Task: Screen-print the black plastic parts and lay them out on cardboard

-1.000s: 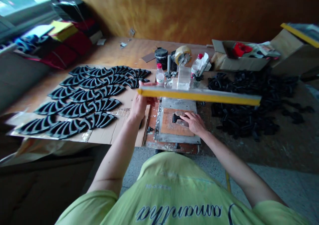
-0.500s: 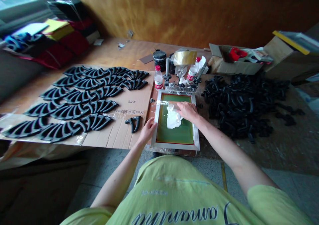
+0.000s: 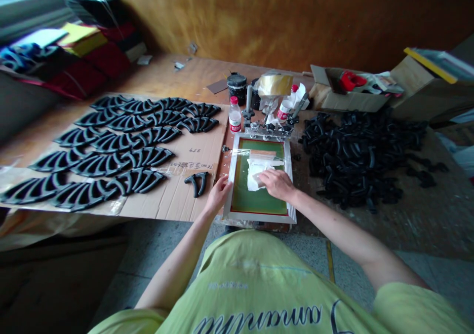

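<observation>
A silk-screen frame (image 3: 294,196) with a silver rim and a green mesh (image 3: 259,203) lies in front of me. My left hand (image 3: 221,190) grips its left rim, fingers curled at the edge. On the mesh is a ragged white patch (image 3: 254,168), paint or a sheet; I cannot tell which. A wooden-handled squeegee (image 3: 262,154) lies across the mesh above the patch, its lower edge white. My right hand (image 3: 278,183) is closed over the patch's right side, fingertips pinched together. What they pinch is too small to make out.
Rows of black curved handles (image 3: 122,164) cover the cardboard (image 3: 166,201) at left, with one separate black handle (image 3: 197,183) nearer. A heap of black parts (image 3: 355,161) lies right. Behind the frame stand a clamp stand (image 3: 268,127), a bottle (image 3: 234,114) and a black tub (image 3: 237,87).
My right hand has come off the squeegee and moved toward me, onto the white patch. The squeegee stays lying on the mesh. My left hand remains at the frame's left rim.
</observation>
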Demonstrator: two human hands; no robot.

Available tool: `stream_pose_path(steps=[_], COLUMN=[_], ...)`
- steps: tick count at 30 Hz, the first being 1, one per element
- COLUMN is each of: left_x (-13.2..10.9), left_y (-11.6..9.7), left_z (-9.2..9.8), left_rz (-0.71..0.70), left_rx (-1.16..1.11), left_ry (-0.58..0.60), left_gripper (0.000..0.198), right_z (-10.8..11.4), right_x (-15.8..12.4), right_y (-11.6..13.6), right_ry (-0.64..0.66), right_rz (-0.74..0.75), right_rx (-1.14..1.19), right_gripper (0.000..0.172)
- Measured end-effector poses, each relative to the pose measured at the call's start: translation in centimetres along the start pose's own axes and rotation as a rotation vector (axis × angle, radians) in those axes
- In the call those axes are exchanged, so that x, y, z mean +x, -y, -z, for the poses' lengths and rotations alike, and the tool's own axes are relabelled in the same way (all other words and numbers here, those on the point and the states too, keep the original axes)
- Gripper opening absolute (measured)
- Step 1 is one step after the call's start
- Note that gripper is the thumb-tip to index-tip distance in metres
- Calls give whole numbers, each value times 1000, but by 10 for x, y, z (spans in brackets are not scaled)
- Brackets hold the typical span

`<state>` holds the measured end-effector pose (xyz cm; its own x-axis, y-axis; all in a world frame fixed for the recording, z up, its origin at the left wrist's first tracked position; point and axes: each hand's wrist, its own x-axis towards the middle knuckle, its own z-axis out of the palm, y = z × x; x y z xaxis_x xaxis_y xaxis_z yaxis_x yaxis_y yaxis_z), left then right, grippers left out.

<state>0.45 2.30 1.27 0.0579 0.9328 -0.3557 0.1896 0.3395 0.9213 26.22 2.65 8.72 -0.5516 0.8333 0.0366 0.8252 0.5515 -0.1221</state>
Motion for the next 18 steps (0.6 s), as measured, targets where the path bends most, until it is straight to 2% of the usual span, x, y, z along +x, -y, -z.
stream_pose_path(steps=[3,6,8,10,12,13,16,18], left_x=[-3,-5,-6,-10,-15,-18,-24,-21], left_y=[-5,-9,-14,-23,-39,-50,-90,-120], left_z=[-1,0,3,8,13,16,19,18], left_rz=[9,8,16,22,12,-1,-66,-159], left_rx=[-49,-65,-60,-55,-67,-85,-170,-226], left_ry=[0,-26,-15,24,46,49,37,-2], left_gripper=[68,66,67,70,71,68,56,55], right_z=[-8,3,19,38,58,67,80,70], right_x=[-10,1,22,46,60,60,39,15], right_y=[5,0,-7,-16,-32,-43,-88,-114], right_ry=[43,24,-20,-62,-130,-190,-425,-461], right_rz=[56,-17,-125,-239,-337,-380,-531,-659], right_rx=[36,90,114,104,73,64,79,108], right_gripper=[20,13,22,41,57,59,46,42])
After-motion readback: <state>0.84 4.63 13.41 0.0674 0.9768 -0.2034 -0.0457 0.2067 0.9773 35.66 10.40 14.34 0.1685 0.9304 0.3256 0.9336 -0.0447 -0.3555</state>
